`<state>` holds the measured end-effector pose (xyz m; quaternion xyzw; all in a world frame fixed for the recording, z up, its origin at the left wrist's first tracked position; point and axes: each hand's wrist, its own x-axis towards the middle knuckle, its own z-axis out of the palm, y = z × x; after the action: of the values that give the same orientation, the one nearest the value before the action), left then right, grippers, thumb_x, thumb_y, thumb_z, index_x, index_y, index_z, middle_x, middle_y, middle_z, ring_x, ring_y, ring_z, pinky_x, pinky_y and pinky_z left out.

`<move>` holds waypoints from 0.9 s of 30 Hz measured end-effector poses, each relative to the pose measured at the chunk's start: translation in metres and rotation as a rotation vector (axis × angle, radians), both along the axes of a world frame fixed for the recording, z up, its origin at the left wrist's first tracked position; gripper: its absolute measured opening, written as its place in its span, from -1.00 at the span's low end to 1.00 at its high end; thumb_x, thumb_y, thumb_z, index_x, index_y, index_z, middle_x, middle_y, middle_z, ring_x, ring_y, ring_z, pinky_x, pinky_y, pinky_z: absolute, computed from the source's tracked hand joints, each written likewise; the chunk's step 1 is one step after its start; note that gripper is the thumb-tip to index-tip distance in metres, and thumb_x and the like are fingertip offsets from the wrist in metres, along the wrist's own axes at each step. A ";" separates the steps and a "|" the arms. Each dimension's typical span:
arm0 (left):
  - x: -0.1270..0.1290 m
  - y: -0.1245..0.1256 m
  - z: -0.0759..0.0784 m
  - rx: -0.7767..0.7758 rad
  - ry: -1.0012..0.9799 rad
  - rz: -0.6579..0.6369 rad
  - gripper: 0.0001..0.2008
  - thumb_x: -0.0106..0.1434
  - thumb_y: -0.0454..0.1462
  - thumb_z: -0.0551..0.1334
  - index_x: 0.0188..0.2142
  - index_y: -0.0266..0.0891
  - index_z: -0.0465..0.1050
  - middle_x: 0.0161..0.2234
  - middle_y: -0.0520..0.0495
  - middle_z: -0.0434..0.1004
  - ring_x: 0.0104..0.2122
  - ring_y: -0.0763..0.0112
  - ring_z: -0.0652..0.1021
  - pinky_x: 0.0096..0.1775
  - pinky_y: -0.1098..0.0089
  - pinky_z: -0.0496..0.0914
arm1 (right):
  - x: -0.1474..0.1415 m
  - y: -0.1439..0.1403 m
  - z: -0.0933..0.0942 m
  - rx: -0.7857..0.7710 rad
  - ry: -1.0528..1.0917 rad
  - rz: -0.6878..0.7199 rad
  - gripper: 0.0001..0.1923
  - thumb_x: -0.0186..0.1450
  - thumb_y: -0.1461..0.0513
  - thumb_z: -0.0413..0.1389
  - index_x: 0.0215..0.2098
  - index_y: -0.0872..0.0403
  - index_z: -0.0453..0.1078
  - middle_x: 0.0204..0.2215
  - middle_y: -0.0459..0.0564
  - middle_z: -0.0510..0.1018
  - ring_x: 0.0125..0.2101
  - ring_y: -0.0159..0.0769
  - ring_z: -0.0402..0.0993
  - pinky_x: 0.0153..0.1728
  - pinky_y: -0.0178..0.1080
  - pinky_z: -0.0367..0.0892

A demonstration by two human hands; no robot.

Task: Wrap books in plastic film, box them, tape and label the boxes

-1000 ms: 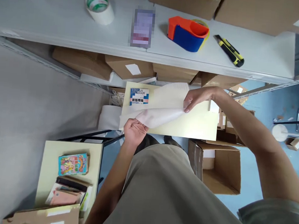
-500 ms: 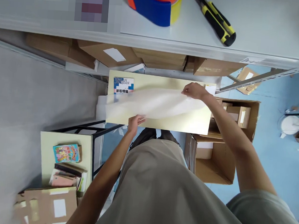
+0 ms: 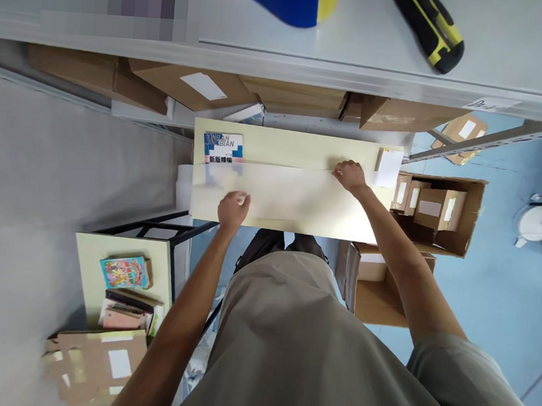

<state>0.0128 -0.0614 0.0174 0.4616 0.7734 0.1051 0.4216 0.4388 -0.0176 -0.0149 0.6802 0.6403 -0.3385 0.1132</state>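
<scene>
A translucent white plastic sheet (image 3: 290, 195) lies nearly flat across the pale yellow tabletop (image 3: 275, 144). It covers the lower part of a blue-and-white book (image 3: 223, 148) at the table's left. My right hand (image 3: 351, 174) is closed, thumb and fingertips pinching the sheet's far edge toward the right. Over the left part of the sheet is my left hand (image 3: 233, 211), fingers loosely curled and a gap showing between thumb and forefinger. Whether it touches the sheet is unclear.
On the grey shelf above are a blue tape dispenser (image 3: 285, 0) and a yellow-black utility knife (image 3: 429, 31). A white label pad (image 3: 389, 168) lies at the table's right. Open cartons (image 3: 472, 217) stand to the right. A side table (image 3: 87, 270) at left carries books (image 3: 125, 272).
The sheet has settled from a billowing curve to nearly flat over the table and book. My left hand has moved left from the near edge; my right hand has shifted slightly right.
</scene>
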 end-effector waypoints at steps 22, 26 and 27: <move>-0.078 0.061 -0.059 0.179 0.023 -0.684 -0.38 0.54 -0.18 0.24 0.51 -0.31 0.46 0.63 -0.40 0.28 0.63 -0.18 0.29 0.58 -0.14 0.24 | -0.271 -0.052 0.000 0.107 0.318 -0.314 -0.72 0.67 0.18 0.10 0.19 0.03 0.61 0.12 0.20 0.70 0.11 -0.03 0.68 0.16 -0.04 0.61; -0.105 0.105 -0.062 0.164 -0.064 -0.536 -0.54 0.52 -0.25 0.22 0.34 -0.24 0.59 0.32 -0.35 0.69 0.24 -0.07 0.71 0.35 0.01 0.54 | -0.356 -0.005 -0.006 0.002 0.305 -0.229 -0.77 0.68 0.18 0.12 0.17 0.04 0.58 0.14 0.19 0.71 0.15 -0.01 0.67 0.15 -0.07 0.59; -0.111 0.119 -0.063 0.164 -0.029 -0.477 -0.56 0.50 -0.25 0.25 0.30 -0.24 0.61 0.26 -0.36 0.72 0.16 -0.07 0.74 0.30 0.02 0.57 | -0.369 0.003 -0.009 -0.019 0.270 -0.230 -0.77 0.67 0.19 0.14 0.19 0.05 0.56 0.17 0.22 0.70 0.19 0.02 0.64 0.17 -0.05 0.59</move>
<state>-0.0987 0.0572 -0.0455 0.6622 0.6252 0.0717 0.4068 0.0700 -0.0143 -0.0239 0.6963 0.5642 -0.4436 -0.0070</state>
